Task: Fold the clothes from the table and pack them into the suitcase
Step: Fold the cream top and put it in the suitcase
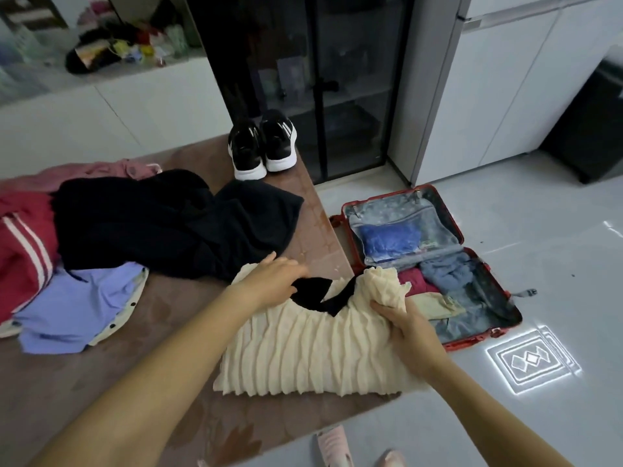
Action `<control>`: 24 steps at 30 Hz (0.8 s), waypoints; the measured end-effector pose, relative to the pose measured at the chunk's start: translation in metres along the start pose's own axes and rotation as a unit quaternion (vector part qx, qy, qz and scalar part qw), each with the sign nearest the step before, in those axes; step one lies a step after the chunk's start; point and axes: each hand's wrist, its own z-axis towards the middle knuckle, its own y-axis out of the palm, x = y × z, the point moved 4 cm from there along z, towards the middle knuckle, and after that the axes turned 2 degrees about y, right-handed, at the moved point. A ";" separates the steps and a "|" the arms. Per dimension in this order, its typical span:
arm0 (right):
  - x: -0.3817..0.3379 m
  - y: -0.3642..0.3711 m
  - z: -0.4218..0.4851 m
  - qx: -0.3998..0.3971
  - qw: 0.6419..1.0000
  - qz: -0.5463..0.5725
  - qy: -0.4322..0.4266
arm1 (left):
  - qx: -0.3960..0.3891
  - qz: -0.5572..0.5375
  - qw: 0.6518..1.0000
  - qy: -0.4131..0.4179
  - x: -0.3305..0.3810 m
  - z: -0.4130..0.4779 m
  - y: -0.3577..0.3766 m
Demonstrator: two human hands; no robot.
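Observation:
A cream ribbed garment (303,352) with a black collar piece (320,294) lies at the near right edge of the brown table (101,382). My left hand (273,281) holds the black collar piece at the garment's top. My right hand (404,328) grips a bunched cream sleeve (384,284) at the top right corner. On the floor to the right an open red suitcase (478,335) holds a blue bag (391,241) in its lid and red, grey-blue and beige clothes in its base.
A black garment (168,224), a lavender top (81,311), a red striped piece (23,244) and a pink one (111,170) lie on the table's left. Black sneakers (263,146) stand at the far edge. A dark glass cabinet (303,79) stands behind.

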 end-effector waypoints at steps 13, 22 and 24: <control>-0.003 0.000 -0.003 0.016 1.000 0.008 0.025 | 0.204 -0.152 0.962 -0.095 -0.011 -0.083 0.059; 0.007 0.010 -0.005 0.049 0.993 0.092 0.058 | 0.270 -0.474 0.760 -0.353 -0.015 -0.118 0.079; 0.011 0.013 -0.008 0.067 0.991 0.097 0.065 | 0.233 -0.506 0.748 -0.360 -0.019 -0.116 0.077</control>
